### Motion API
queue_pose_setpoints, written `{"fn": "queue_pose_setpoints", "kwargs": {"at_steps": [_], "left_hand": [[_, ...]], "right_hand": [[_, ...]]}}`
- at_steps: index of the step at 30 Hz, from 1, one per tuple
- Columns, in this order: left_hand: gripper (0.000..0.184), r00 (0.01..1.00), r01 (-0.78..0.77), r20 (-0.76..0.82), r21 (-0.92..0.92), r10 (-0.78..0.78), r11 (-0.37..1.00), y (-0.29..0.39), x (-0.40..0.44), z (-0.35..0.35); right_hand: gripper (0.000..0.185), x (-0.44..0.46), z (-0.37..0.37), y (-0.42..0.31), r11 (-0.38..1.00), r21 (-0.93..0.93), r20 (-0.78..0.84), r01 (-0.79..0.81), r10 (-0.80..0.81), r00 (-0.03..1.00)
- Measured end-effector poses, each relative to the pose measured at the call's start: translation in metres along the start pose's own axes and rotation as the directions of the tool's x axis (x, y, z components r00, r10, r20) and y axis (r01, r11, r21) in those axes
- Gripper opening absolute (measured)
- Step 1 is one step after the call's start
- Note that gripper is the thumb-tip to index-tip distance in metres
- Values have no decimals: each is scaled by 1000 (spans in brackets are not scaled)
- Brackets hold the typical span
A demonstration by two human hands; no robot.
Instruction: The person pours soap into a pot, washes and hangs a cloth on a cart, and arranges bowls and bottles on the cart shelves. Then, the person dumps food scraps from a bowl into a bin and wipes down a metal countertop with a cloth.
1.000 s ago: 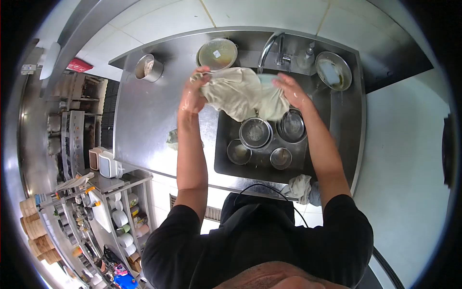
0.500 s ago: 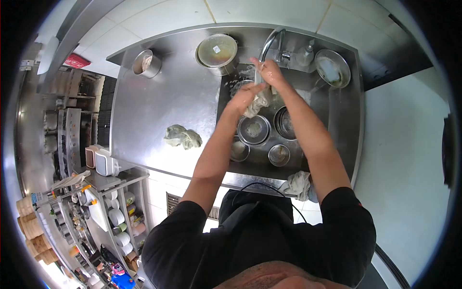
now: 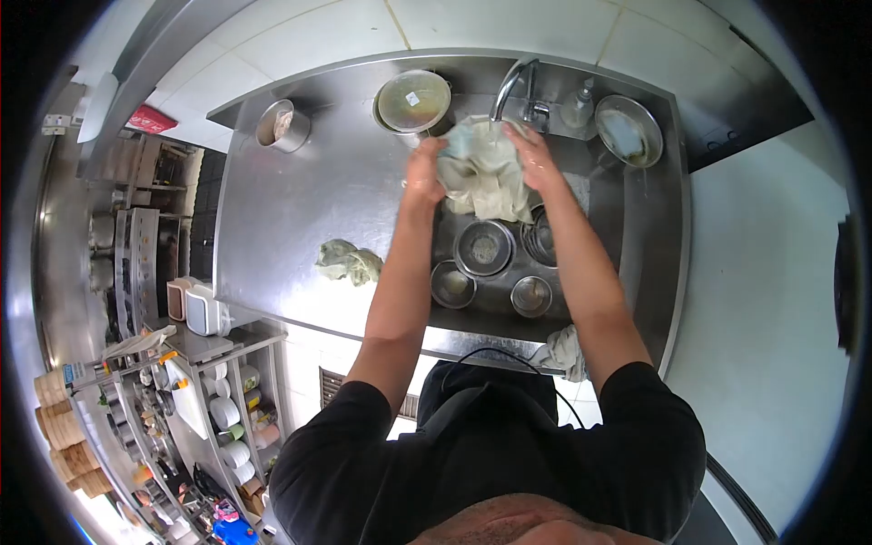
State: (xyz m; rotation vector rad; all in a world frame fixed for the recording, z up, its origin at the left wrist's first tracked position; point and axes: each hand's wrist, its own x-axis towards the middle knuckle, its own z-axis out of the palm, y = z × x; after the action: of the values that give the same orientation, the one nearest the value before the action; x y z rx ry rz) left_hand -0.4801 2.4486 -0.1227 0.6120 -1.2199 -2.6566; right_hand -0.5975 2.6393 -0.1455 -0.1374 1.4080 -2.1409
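A wet, pale cloth (image 3: pixel 486 173) is stretched between my two hands beneath the faucet (image 3: pixel 510 84). My left hand (image 3: pixel 425 170) grips its left edge, and my right hand (image 3: pixel 534 156) has hold of the upper right side. The cloth hangs over the sink, hiding part of the basin. Below its lower edge sit several round metal bowls, among them a larger bowl (image 3: pixel 484 248) and a small one (image 3: pixel 530 296). Another crumpled, greenish cloth (image 3: pixel 349 262) lies on the steel counter, left of my left forearm.
A lidded pot (image 3: pixel 413 102) and a metal container (image 3: pixel 282 126) stand along the counter's back. Right of the faucet are a soap bottle (image 3: pixel 578 102) and a metal basin (image 3: pixel 629 132). A grey rag (image 3: pixel 561 352) hangs over the front edge. Shelves of dishes (image 3: pixel 223 413) stand at lower left.
The bunched cloth has been spread out under the faucet. My hands, close together before, have moved apart, the left one leftward and the right one slightly to the right.
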Motion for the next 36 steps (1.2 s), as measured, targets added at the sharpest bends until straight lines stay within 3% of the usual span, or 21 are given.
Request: {"fn": "queue_pose_setpoints", "kwargs": {"at_steps": [2,3,5,8,9,10,12,14,16,19,21,23,26,27,29,31,32,33,34,35,36], "left_hand": [[46,997,71,3,-44,-71,996,-50,47,-27],[60,957,156,-261,85,-130,984,-35,22,19],[71,941,140,-321,86,-106,986,-44,14,43],[87,971,189,-198,275,-137,943,-48,13,38],[87,962,263,-164,371,-216,891,-44,10,36],[86,942,333,-139,463,-304,822,-41,7,33],[59,985,172,-52,473,-167,864,-29,-1,37],[50,983,102,119,276,-139,956,11,-20,46],[39,996,3,88,209,-22,978,29,-17,32],[30,991,-99,96,43,94,994,38,-24,20],[27,994,-110,4,19,110,994,21,-24,18],[25,998,-70,-6,-43,70,997,-15,-11,2],[34,938,347,86,-239,-336,907,-27,-6,40],[44,958,285,71,-155,-278,946,-48,8,42],[52,974,170,-155,26,-164,985,-62,10,52],[67,936,187,-325,129,-137,974,-50,-5,76],[68,953,213,-240,103,-184,972,-48,-12,75],[69,962,240,-153,83,-226,967,-45,-15,73],[70,959,279,-69,66,-274,958,-42,-20,69],[50,928,362,-163,179,-335,915,-22,-27,76],[47,961,275,-80,216,-264,937,-11,-27,73]], "right_hand": [[55,7,37,10,932,-335,-170,141,-207,963],[55,5,52,13,830,-531,-96,169,-257,962],[56,2,70,12,507,-830,80,232,-304,949],[47,14,53,13,309,-867,244,391,-419,874],[48,13,55,-9,471,-881,-5,43,-99,995],[54,22,40,3,613,-787,20,64,-79,997],[66,41,12,23,836,-543,70,83,-53,996],[62,4,10,13,800,-592,215,98,39,976],[55,-20,0,5,721,-686,292,-94,392,873],[57,-46,-16,-10,785,-612,135,-94,221,966],[67,-36,-20,-8,973,-223,21,-56,62,998],[67,-9,-35,10,997,60,-26,38,-37,999],[37,5,13,-3,990,-71,-84,122,-128,988],[34,1,35,-9,912,-327,-9,249,-266,964],[31,-13,65,-16,526,-716,228,460,-446,865],[35,-5,57,-8,401,-802,242,442,-458,855],[39,3,54,-6,335,-837,253,433,-465,849],[46,15,49,-5,454,-870,49,191,-306,951],[47,25,38,-4,570,-797,91,200,-214,973],[48,35,15,7,677,-712,142,187,-123,982],[49,38,3,8,768,-618,205,167,-47,978]]}}
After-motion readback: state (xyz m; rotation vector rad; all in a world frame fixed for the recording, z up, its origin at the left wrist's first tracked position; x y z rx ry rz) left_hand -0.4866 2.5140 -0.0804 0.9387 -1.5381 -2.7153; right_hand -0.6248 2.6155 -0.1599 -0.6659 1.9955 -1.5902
